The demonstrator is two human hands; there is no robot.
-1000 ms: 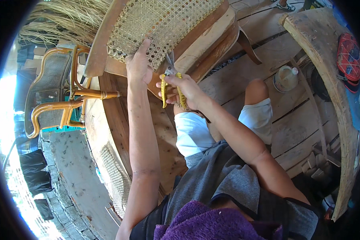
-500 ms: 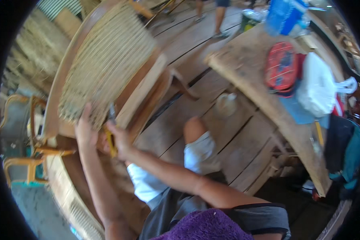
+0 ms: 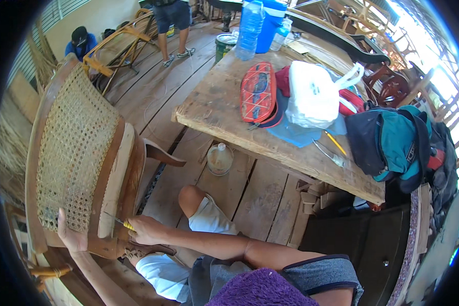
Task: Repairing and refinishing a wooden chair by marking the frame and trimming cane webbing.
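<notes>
Both of my hands are down at the near left, on the wooden chair (image 3: 132,168) with the woven cane back (image 3: 74,153). My right hand (image 3: 147,229) is clenched around a small tool with a yellow handle (image 3: 128,226); its thin metal tip points left and touches the pale wooden rail just beside the cane panel. My left hand (image 3: 70,235) presses against the lower edge of the chair frame, fingers up along the wood below the cane; it grasps the frame rather than any loose object, though I cannot tell how tightly. The chair is tilted, its back leaning away to the left, and one dark armrest juts right toward the plank floor (image 3: 250,194).

My bare knee shows just right of the chair, and beyond it a clear plastic jar (image 3: 220,159) stands on the floor under the near edge of a rough wooden table (image 3: 214,109). On the table lie a red patterned case (image 3: 257,92), a white plastic bag (image 3: 313,94) and, at the right end, a teal and dark backpack (image 3: 392,143). Blue water bottles (image 3: 250,28) stand at the far end. Far off, another person's legs (image 3: 173,25) stand on the floor.
</notes>
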